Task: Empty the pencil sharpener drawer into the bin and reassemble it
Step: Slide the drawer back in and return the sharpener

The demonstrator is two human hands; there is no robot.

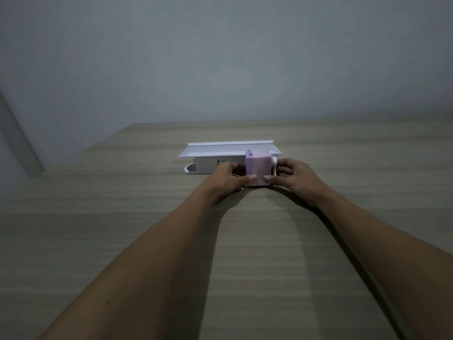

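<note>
Wooden table (122,229), dim room | white shelf-like unit (230,153) at far centre, partly hidden | pink pencil sharpener (258,168) just near it | left hand (228,179), right hand (296,177) clamped on its sides | drawer indistinct, crank (275,165) half-hidden.

Dim room: wood-grain table (98,241) against a plain grey wall (220,57).

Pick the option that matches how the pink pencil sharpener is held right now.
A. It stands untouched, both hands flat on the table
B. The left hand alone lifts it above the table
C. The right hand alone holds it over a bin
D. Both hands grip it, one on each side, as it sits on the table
D: the left hand and the right hand flank the pink pencil sharpener, thumbs pressed on its near face, on the wooden table in front of a white tray.
</note>
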